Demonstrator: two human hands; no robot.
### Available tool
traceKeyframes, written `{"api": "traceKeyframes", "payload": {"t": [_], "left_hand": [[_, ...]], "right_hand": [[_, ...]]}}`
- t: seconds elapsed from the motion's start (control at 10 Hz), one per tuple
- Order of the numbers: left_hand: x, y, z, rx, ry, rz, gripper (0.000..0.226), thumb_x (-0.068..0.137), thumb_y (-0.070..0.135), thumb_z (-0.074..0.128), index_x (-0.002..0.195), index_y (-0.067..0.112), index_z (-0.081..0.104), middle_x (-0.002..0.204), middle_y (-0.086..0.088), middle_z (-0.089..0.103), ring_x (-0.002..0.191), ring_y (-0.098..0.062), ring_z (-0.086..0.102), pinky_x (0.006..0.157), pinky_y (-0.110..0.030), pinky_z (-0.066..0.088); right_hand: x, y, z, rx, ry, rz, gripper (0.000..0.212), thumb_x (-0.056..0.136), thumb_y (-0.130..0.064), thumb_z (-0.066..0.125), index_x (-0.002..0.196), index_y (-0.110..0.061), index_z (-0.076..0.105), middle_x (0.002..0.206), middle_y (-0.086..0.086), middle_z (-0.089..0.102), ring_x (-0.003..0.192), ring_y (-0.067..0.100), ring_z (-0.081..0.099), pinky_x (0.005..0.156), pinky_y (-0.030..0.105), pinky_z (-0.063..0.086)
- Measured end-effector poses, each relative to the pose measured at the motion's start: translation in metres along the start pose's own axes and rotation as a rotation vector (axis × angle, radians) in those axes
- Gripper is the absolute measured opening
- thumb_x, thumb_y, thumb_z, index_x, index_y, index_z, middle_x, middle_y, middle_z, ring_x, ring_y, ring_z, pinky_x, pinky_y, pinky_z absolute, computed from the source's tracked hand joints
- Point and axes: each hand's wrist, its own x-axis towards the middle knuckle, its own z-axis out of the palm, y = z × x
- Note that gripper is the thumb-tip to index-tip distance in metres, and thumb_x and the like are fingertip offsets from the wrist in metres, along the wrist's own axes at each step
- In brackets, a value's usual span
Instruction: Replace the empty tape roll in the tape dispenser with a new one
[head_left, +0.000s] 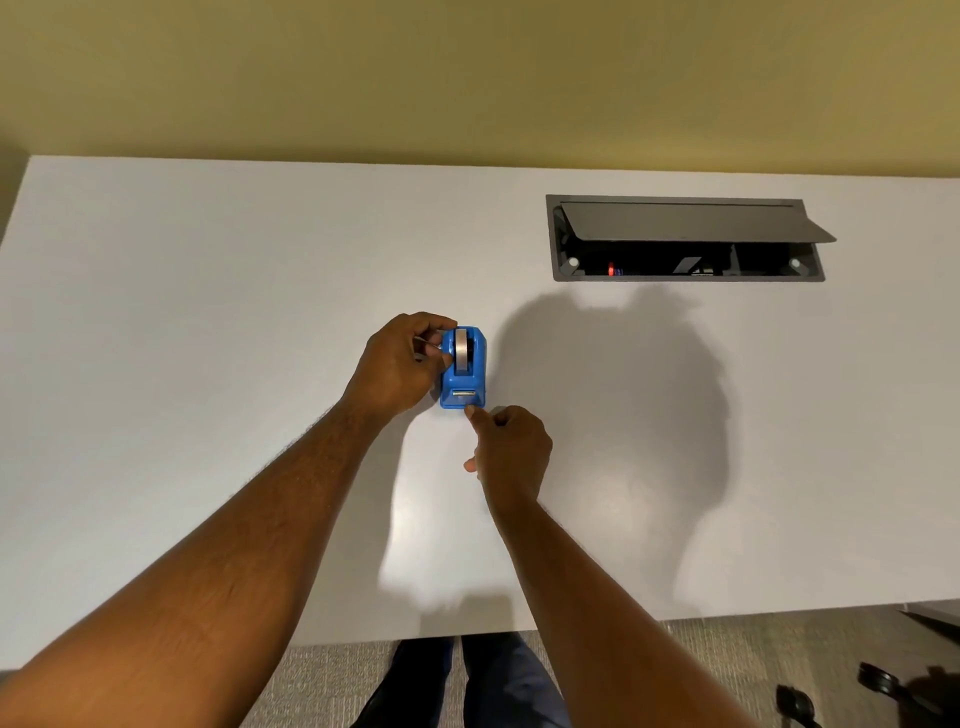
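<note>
Blue plastic tape dispenser (464, 370) stands upright on the white table (208, 312), well nearer the person than the open grey cable hatch (685, 239) sunk into the tabletop, with a greyish tape roll (461, 349) seated in its top slot. Against the dispenser's left side, the left hand (400, 364) has its fingers curled around a small silvery piece I cannot identify. Just in front of the dispenser, the right hand (511, 452) is loosely closed, thumb tip touching the front edge below the metal cutter; whether it pinches tape cannot be told.
</note>
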Motion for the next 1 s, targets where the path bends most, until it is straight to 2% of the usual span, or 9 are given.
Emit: {"api": "traceKeyframes", "payload": {"t": [0.1,0.2,0.3,0.4,0.5,0.6,0.7,0.8,1.0], "left_hand": [[0.000,0.001,0.002,0.008,0.010,-0.001,0.037,0.089,0.007,0.066,0.123,0.022,0.066,0.116,0.003,0.068,0.101,-0.014,0.064,0.090,-0.024,0.051],[-0.001,0.003,0.003,0.015,0.012,-0.012,0.037,0.090,0.007,0.066,0.124,0.021,0.065,0.117,0.002,0.068,0.101,-0.015,0.064,0.090,-0.025,0.050],[-0.003,0.005,0.003,0.041,0.014,-0.020,0.040,0.090,0.008,0.066,0.128,0.022,0.063,0.118,0.001,0.066,0.101,-0.015,0.062,0.092,-0.028,0.051],[-0.010,0.008,0.003,0.059,0.016,-0.026,0.042,0.093,0.009,0.063,0.134,0.020,0.059,0.123,-0.001,0.065,0.102,-0.013,0.060,0.091,-0.024,0.046],[-0.023,0.009,0.002,0.066,0.048,-0.005,0.039,0.095,0.010,0.060,0.133,0.018,0.059,0.122,-0.003,0.065,0.102,-0.011,0.057,0.091,-0.024,0.044],[-0.039,0.007,0.002,0.089,0.106,0.012,0.036,0.094,0.008,0.056,0.129,0.017,0.062,0.120,-0.004,0.066,0.105,-0.017,0.061,0.091,-0.026,0.044],[-0.052,0.002,0.002,0.110,0.088,-0.005,0.037,0.094,0.009,0.056,0.129,0.017,0.063,0.120,-0.003,0.068,0.109,-0.020,0.065,0.093,-0.026,0.045],[-0.057,0.003,-0.003,0.131,-0.014,-0.038,0.041,0.093,0.009,0.055,0.132,0.017,0.060,0.125,-0.003,0.069,0.115,-0.020,0.065,0.096,-0.025,0.045],[-0.058,0.025,-0.021,0.164,-0.003,-0.038,0.045,0.096,0.013,0.056,0.141,0.014,0.052,0.136,-0.008,0.061,0.123,-0.025,0.059,0.104,-0.033,0.044]], "right_hand": [[0.001,0.005,-0.003,-0.032,-0.016,-0.018,0.037,0.090,-0.046,0.066,0.067,-0.018,0.060,0.048,-0.008,0.059,0.039,0.002,0.062,0.053,0.016,0.046],[0.001,0.005,-0.007,-0.095,-0.042,-0.036,0.034,0.091,-0.045,0.065,0.072,-0.017,0.063,0.051,-0.010,0.059,0.036,-0.001,0.059,0.050,0.009,0.037],[0.003,0.006,-0.008,-0.174,-0.065,-0.062,0.030,0.090,-0.046,0.066,0.076,-0.019,0.063,0.059,-0.010,0.062,0.047,0.008,0.066,0.059,0.017,0.049],[0.003,0.008,-0.010,-0.252,-0.061,-0.086,0.024,0.091,-0.044,0.065,0.083,-0.023,0.060,0.073,-0.006,0.067,0.066,0.014,0.070,0.075,0.030,0.059],[0.003,0.006,-0.021,-0.318,-0.050,-0.116,0.018,0.095,-0.038,0.060,0.095,-0.020,0.060,0.084,-0.003,0.068,0.077,0.016,0.067,0.079,0.032,0.057],[-0.001,0.002,-0.035,-0.415,-0.049,-0.244,0.014,0.097,-0.030,0.054,0.096,-0.017,0.058,0.087,-0.001,0.065,0.078,0.017,0.062,0.074,0.031,0.054],[0.000,0.001,-0.042,-0.468,-0.120,-0.392,0.009,0.095,-0.023,0.052,0.100,-0.017,0.057,0.098,0.001,0.059,0.084,0.022,0.061,0.075,0.035,0.052],[0.001,-0.007,-0.051,-0.545,-0.247,-0.438,0.030,0.093,-0.021,0.055,0.123,-0.017,0.055,0.116,0.004,0.056,0.103,0.024,0.059,0.087,0.036,0.051],[0.001,-0.031,-0.073,-0.722,-0.332,-0.483,0.050,0.099,-0.035,0.051,0.145,-0.018,0.039,0.142,0.007,0.048,0.129,0.028,0.047,0.104,0.040,0.042]]}}
